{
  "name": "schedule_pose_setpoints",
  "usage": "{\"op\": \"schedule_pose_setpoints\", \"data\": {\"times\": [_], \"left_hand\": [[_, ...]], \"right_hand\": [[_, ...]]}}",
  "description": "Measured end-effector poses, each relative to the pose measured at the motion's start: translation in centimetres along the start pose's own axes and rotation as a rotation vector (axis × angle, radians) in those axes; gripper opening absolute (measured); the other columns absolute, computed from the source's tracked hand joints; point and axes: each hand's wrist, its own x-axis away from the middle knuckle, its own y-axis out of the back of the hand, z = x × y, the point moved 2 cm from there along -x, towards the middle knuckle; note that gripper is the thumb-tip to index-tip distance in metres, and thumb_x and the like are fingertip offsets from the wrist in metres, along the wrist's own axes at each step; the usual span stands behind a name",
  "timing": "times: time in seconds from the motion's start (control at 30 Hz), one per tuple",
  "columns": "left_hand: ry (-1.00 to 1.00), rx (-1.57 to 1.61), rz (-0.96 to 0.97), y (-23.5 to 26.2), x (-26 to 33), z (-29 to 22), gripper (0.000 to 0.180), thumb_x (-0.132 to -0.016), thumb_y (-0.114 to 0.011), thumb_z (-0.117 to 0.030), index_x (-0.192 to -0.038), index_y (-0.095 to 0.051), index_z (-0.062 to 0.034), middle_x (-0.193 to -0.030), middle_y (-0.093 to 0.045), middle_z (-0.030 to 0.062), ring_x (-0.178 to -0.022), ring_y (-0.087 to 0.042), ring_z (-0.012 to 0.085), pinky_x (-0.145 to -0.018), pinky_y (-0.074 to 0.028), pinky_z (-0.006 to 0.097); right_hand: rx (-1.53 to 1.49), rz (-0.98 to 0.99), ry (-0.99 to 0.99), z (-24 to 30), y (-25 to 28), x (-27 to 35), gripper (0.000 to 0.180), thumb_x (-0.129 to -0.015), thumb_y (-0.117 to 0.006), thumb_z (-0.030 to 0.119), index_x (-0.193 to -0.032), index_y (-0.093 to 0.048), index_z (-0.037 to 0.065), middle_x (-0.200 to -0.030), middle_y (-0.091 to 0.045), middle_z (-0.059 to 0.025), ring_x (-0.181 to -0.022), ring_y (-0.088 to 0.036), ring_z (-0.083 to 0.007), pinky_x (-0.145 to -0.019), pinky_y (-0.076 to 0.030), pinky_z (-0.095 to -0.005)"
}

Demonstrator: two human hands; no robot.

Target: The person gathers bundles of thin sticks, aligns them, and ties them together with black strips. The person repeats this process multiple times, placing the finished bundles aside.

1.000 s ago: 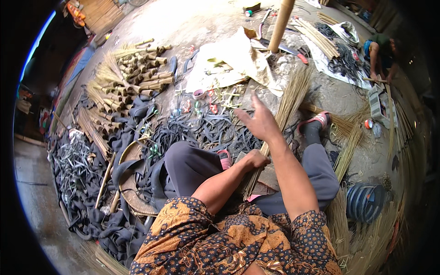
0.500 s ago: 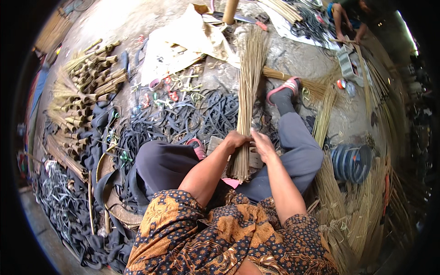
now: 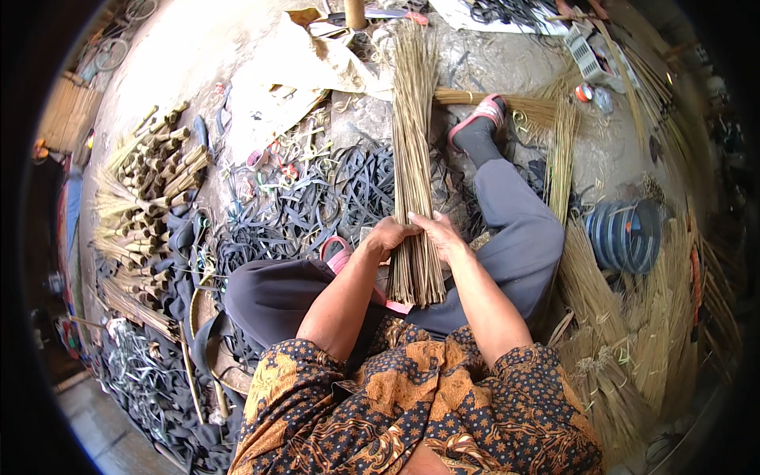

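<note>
A long bundle of thin, tan broom sticks (image 3: 412, 150) lies between my legs, its feathery end pointing away and its cut ends near my lap. My left hand (image 3: 389, 234) wraps round its left side. From the right, my right hand (image 3: 442, 236) grips the same bundle, the thumbs close together on top. Fingers under the sticks are hidden. Beyond my left knee a tangle of black rubber strips (image 3: 309, 198) covers the floor.
Tied stick bundles (image 3: 162, 170) are heaped at the left beside a round woven tray (image 3: 207, 324). On the right stand a clear bluish plastic tub (image 3: 625, 235) and loose sticks (image 3: 602, 317). A knife (image 3: 384, 14) lies by a wooden post (image 3: 355, 14) at the far side.
The bundle's near end has spread wider and flatter between my hands. My view has shifted, and the person at the far right has mostly left it.
</note>
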Motion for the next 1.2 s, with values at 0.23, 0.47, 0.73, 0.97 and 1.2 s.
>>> {"op": "schedule_pose_setpoints", "data": {"times": [0.23,0.47,0.73,0.97,1.2], "left_hand": [[0.049,0.075,-0.021,0.7,-0.9,0.8,0.03,-0.095,-0.073,-0.013,-0.12,-0.069,0.0037,-0.106,-0.076,0.0174,-0.086,-0.077,0.0281,-0.077,-0.066,0.047],[0.042,0.076,-0.061,0.8,-0.6,0.6,0.034,-0.091,-0.074,-0.013,-0.115,-0.069,0.01,-0.101,-0.076,0.0221,-0.079,-0.077,0.0308,-0.07,-0.064,0.045],[0.052,0.052,-0.098,0.9,-0.8,0.7,0.033,-0.09,-0.071,-0.011,-0.114,-0.068,0.0116,-0.097,-0.076,0.0215,-0.075,-0.076,0.0309,-0.067,-0.065,0.046],[0.037,0.011,-0.101,0.8,-0.5,0.8,0.033,-0.091,-0.072,-0.014,-0.111,-0.068,0.0113,-0.094,-0.076,0.0205,-0.073,-0.076,0.0304,-0.063,-0.065,0.046],[0.075,0.053,-0.105,1.4,-1.0,1.0,0.026,-0.093,-0.069,-0.016,-0.104,-0.07,0.0069,-0.081,-0.072,0.0151,-0.067,-0.073,0.0256,-0.06,-0.063,0.042]], "right_hand": [[-0.25,0.06,-0.104,0.3,0.1,0.9,0.041,-0.087,-0.081,0.022,-0.116,-0.063,0.0,-0.107,-0.07,-0.0149,-0.093,-0.071,-0.0245,-0.076,-0.062,-0.042],[-0.209,0.098,-0.151,0.3,0.0,1.0,0.04,-0.085,-0.081,0.02,-0.116,-0.065,0.0,-0.102,-0.072,-0.0147,-0.087,-0.072,-0.0241,-0.074,-0.062,-0.0415],[-0.178,0.009,-0.14,0.4,-0.3,1.0,0.025,-0.086,-0.078,0.018,-0.102,-0.069,0.001,-0.094,-0.072,-0.0148,-0.08,-0.073,-0.0236,-0.068,-0.062,-0.0419],[-0.077,0.008,-0.109,-0.1,0.4,0.0,0.044,-0.089,-0.08,0.025,-0.122,-0.068,-0.002,-0.108,-0.073,-0.0201,-0.089,-0.073,-0.0291,-0.074,-0.063,-0.0476],[-0.17,-0.066,-0.089,0.7,0.3,1.1,0.015,-0.094,-0.07,0.018,-0.091,-0.069,0.004,-0.076,-0.067,-0.006,-0.06,-0.064,-0.0164,-0.053,-0.054,-0.0344]]}}
